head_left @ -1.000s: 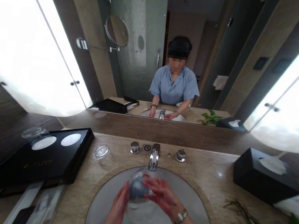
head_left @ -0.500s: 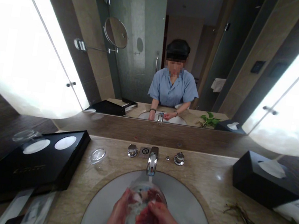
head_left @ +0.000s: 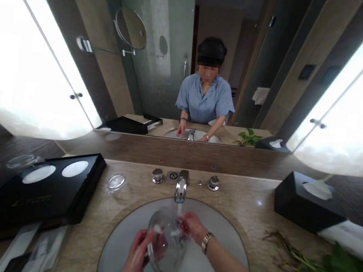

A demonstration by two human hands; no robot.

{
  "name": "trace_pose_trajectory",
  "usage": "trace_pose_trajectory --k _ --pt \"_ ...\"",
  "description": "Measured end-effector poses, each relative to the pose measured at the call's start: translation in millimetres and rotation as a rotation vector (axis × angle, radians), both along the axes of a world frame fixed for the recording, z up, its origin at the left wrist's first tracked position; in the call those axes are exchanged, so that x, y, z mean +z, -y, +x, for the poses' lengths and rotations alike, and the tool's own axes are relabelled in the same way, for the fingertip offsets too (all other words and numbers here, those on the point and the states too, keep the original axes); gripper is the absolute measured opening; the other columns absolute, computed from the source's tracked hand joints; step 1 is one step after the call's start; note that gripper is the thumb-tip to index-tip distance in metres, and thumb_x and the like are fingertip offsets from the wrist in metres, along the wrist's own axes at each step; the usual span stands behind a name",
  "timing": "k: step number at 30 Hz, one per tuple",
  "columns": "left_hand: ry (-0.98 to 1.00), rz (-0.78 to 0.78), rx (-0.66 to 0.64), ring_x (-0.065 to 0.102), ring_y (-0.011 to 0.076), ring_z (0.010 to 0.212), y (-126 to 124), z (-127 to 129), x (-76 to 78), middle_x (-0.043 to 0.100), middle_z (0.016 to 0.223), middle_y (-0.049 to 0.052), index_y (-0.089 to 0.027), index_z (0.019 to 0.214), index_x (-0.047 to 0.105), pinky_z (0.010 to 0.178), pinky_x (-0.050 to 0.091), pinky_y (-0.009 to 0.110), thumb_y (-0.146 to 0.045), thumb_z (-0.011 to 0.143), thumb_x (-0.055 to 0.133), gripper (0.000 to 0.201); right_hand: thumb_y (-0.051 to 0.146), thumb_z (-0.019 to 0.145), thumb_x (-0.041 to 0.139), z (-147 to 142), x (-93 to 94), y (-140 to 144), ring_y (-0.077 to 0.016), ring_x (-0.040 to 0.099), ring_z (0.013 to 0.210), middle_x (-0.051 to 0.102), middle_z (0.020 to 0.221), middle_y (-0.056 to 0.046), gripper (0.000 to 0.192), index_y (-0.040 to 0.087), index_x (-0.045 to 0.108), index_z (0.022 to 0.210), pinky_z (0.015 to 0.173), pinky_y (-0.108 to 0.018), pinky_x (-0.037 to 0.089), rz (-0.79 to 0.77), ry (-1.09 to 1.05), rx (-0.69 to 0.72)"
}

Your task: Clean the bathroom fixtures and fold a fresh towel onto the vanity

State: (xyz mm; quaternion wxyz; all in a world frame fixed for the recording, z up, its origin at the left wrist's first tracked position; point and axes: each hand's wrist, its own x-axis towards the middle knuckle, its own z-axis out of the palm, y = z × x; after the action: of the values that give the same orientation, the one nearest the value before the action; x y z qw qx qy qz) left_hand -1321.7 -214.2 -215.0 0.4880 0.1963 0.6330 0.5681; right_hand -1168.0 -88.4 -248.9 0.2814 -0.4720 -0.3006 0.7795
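A: Where's the vase (head_left: 166, 247)?

B: Over the sink (head_left: 216, 268), just below the tap (head_left: 181, 186), w/ a thin stream of water landing at its far end. Clear glass, round-bellied.

A: Which way does it point?

B: Long axis runs roughly near-to-far, tilted. One end sits up toward the tap, the fat belly hangs lower & nearer the camera. Can't tell for sure which end is the mouth, the glass is too clear.

A: Grip?

B: Left hand (head_left: 135, 261) is closed round the near left side of the vase, fingers wrapped on the wall. Right hand (head_left: 190, 226) is at the far right end, fingers curled against the glass near the stream. Can't tell if they go inside. A watch (head_left: 206, 241) is on the right wrist.

A: What's around the grip?

B: Beyond it, 2 knobs either side of the tap. Left of the left hand, well apart, a black tray (head_left: 36, 191) w/ 2 white discs, and a small glass dish (head_left: 116, 181) between tray & tap. Right of the right hand, well apart, a black tissue box (head_left: 307, 205). Nearer & right, loose green stems (head_left: 325, 271) lie on the counter (head_left: 252, 210).
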Motion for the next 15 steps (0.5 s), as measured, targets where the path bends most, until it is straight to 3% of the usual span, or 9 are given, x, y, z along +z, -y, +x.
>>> trace_pose_trajectory --k 3,5,8,10,13,15 --pt "-0.356 0.111 -0.015 0.047 0.0168 0.061 -2.8 13.8 35.7 0.048 0.06 -0.002 -0.023 0.065 0.053 0.058 0.042 0.03 -0.088 0.046 0.074 0.071 0.031 0.076 0.069 -11.9 -10.6 32.5 -0.0054 0.032 0.039 0.043 0.046 0.01 0.022 0.019 0.053 0.068 0.045 -0.02 0.023 -0.133 -0.056 -0.028" --pt "-0.538 0.142 -0.02 0.043 0.0163 0.058 -3.3 18.2 48.6 0.043 0.058 -0.002 -0.024 0.059 0.048 0.058 0.041 0.032 -0.096 0.044 0.066 0.076 0.03 0.078 0.066 -20.4 -15.3 57.7 -0.0052 0.03 0.038 0.041 0.047 0.01 0.016 0.019 0.056 0.073 0.043 -0.019 0.021 -0.229 -0.105 -0.028" --pt "-0.611 0.123 -0.079 0.044 0.017 0.057 1.5 5.8 50.4 0.043 0.057 -0.001 -0.024 0.056 0.046 0.058 0.041 0.033 -0.097 0.048 0.061 0.075 0.025 0.08 0.059 -23.2 -20.3 85.3 -0.0047 0.026 0.036 0.036 0.047 0.011 0.008 0.018 0.057 0.076 0.042 -0.019 0.016 -0.36 -0.17 -0.036" --pt "-0.618 0.097 -0.121 0.051 0.0198 0.061 2.1 -14.6 45.1 0.051 0.06 0.001 -0.024 0.059 0.052 0.061 0.046 0.034 -0.092 0.051 0.065 0.07 0.023 0.08 0.057 -13.0 -21.8 92.9 -0.0038 0.024 0.035 0.033 0.047 0.011 0.008 0.018 0.055 0.075 0.042 -0.018 0.013 -0.403 -0.198 -0.077" --pt "-0.68 0.056 -0.13 0.065 0.0287 0.078 -15.0 -47.5 40.8 0.07 0.085 0.012 -0.021 0.078 0.063 0.071 0.054 0.04 -0.074 0.057 0.065 0.058 0.028 0.08 0.059 20.3 -19.7 94.1 -0.0031 0.027 0.034 0.033 0.046 0.012 0.013 0.02 0.051 0.074 0.041 -0.017 0.01 -0.396 -0.198 -0.177" --pt "-0.822 0.038 -0.124 0.069 0.0323 0.091 -41.5 -60.6 44.5 0.071 0.108 0.019 -0.015 0.1 0.064 0.075 0.057 0.042 -0.06 0.065 0.057 0.057 0.034 0.073 0.066 48.0 -16.5 93.0 -0.0031 0.03 0.034 0.036 0.046 0.012 0.02 0.02 0.052 0.075 0.041 -0.017 0.01 -0.37 -0.183 -0.276"
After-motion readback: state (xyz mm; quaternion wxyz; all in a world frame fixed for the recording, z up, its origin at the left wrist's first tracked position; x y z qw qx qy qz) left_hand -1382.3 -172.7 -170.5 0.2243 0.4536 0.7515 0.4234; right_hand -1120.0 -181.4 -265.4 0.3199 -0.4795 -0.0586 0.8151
